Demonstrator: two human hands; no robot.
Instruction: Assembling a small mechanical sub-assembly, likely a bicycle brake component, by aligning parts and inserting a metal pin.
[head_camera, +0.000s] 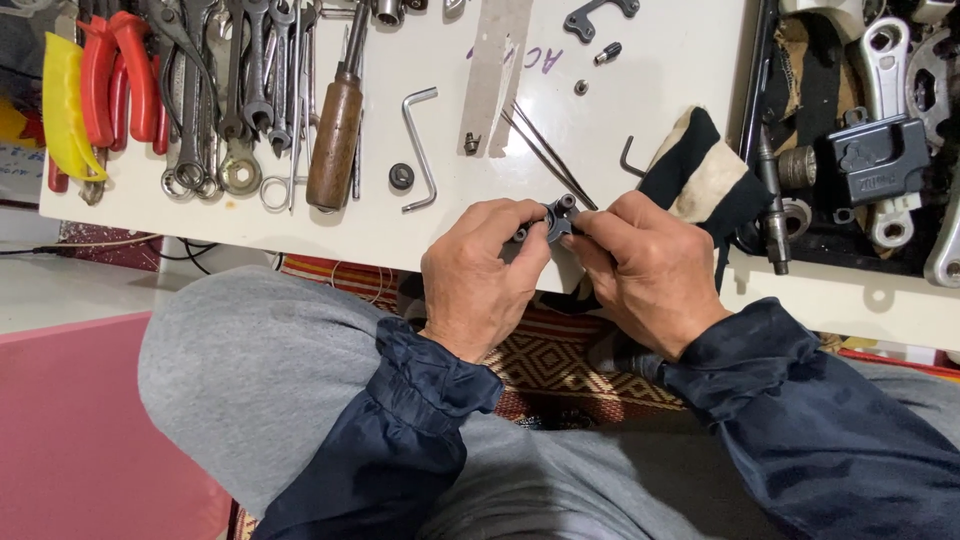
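I have both hands pinched on a small dark metal part (556, 218) at the near edge of the white counter (680, 60), left hand (480, 275) gripping its left side and right hand (645, 265) its right, fingertips closed tight around it. Just right of my right hand lies a black-and-cream rag (705, 170). An Allen key (420, 150), a wooden-handled tool (333, 135) and a row of wrenches (215, 90) lie further left.

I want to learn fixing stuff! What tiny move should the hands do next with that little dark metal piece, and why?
Probably turn the small dark metal part a little for a clearer look. Both the left hand and right hand pinch it over the white board's edge, and fingers hide most of it. The bent silver hex key lies unused nearby.
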